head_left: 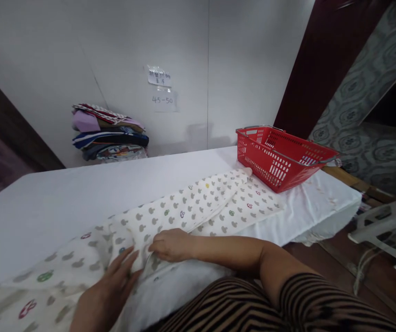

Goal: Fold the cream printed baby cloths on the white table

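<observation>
Right hand (171, 244) pinches cloth (184, 207); left hand (110, 286) flat, released, on it. Basket (281, 159) contents unclear.

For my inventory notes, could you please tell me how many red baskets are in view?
1: the red basket stands on the white table at its far right end, beyond the spotted cloth.

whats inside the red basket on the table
Through the open top and slotted walls of the red basket, sitting on the white table, nothing clearly shows. Its floor is hidden behind the near wall, so something flat lying inside can't be ruled out.
</observation>
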`<state>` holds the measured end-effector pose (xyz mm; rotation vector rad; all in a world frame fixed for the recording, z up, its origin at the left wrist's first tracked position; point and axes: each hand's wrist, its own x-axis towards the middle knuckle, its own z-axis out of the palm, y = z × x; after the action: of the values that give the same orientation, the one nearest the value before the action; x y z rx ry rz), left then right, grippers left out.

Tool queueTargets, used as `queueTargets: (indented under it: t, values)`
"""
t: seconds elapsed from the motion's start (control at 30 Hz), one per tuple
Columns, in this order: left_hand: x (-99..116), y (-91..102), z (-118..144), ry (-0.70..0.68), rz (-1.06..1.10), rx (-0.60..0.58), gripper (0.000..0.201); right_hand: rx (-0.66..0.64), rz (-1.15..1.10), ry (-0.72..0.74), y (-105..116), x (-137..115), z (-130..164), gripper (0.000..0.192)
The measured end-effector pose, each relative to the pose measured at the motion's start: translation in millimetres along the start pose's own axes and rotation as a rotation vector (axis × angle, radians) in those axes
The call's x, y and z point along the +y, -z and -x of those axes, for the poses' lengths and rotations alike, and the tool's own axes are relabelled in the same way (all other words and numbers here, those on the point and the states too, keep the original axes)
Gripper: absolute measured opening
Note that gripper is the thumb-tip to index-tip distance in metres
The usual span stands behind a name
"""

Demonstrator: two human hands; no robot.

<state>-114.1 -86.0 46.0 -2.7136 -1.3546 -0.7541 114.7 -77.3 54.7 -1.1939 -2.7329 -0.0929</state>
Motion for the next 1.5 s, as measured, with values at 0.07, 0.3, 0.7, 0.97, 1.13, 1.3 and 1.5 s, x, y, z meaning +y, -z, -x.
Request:
queueTargets:
  t: [0.07,0.3,0.7,0.97,1.13,1.3,1.5]
  values:
    - [23,-6.5,-6,-0.013,0.011,-0.024,0.042,0.01,-0.087,-0.052,5,2,0,0.028]
    - [49,-15.0,-32,0.173,-0.058,-0.048,0.037,0.163,-0.343,-0.143,14,5,3,0.02]
    - [44,-10.0,-40,0.169,-0.085,-0.004,0.03,0.216,-0.226,-0.11,-8,25,30,0.03]
    - [44,-16.3,-33,0.12,-0.081,-0.032,0.03,0.385,-0.147,-0.419,-19,97,138,0.033]
    - [41,-22.4,-25,0.101,-0.066,-0.079,0.03,0.407,-0.062,-0.587,-12,137,184,0.025]
    - [42,-23.3,-20,0.119,-0.072,-0.115,0.031,0.328,-0.014,-0.485,-6,146,181,0.023]
    - [46,-23.0,-19,0.1,-0.084,-0.129,0.031,0.093,0.013,-0.42,-11,156,167,0.024]
